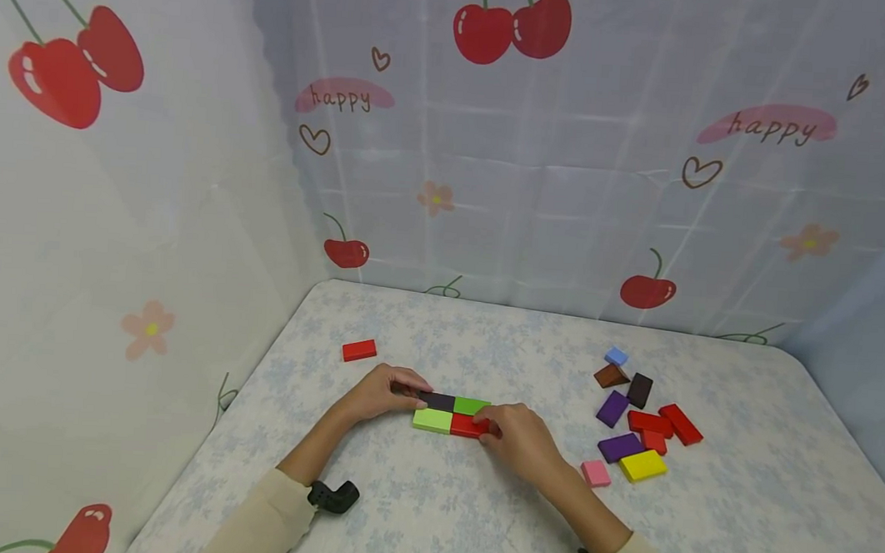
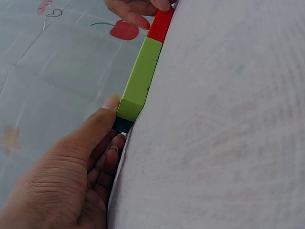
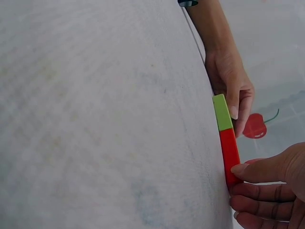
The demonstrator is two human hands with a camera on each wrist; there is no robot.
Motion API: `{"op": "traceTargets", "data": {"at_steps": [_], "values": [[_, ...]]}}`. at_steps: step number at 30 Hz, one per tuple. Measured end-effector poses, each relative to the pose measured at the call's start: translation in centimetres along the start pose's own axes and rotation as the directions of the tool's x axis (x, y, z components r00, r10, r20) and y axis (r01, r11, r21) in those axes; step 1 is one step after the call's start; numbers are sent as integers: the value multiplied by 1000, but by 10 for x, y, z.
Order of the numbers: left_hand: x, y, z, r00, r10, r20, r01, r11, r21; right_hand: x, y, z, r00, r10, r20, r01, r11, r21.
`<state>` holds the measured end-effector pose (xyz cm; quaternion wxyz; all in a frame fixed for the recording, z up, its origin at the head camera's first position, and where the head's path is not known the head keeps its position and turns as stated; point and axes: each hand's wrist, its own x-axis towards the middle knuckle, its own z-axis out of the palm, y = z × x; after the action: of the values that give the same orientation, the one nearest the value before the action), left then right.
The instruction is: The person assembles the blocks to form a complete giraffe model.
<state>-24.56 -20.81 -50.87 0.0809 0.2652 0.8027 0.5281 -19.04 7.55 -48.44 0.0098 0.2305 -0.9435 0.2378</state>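
Note:
Four flat blocks lie together two by two in the head view. A dark block and a green block form the far row. A light green block and a red block form the near row. My left hand pinches the left end of the dark block, its thumb beside the light green block's corner. With thumb and fingers, my right hand grips the right end of the red block. The far row is mostly hidden in both wrist views.
A single red block lies at the back left of the table. Several loose blocks spread at the right, among them a yellow block, a purple block and a pink block. Printed curtains stand behind the table.

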Motion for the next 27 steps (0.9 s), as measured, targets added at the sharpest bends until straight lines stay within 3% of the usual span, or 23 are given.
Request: {"op": "traceTargets", "data": {"at_steps": [6,13,20,27], "values": [[1,-1,-1,1000,6,4,-6,1000,1,0,0,0,1000,7,-2,-7,1000,12],[6,-25,1,1000,11,3,-11,1000,24,-3,-6,-5,1000,17,-18,-18,999,-41],[6,-31,-1,1000,7,2,-7,1000,1,-13,-13,-30,999,1,-55,-6,996,-88],[6,-28,-2,1000,-10,9,10,1000,-8,-29,0,-57,994,54,-91,-63,993,-103]]}}
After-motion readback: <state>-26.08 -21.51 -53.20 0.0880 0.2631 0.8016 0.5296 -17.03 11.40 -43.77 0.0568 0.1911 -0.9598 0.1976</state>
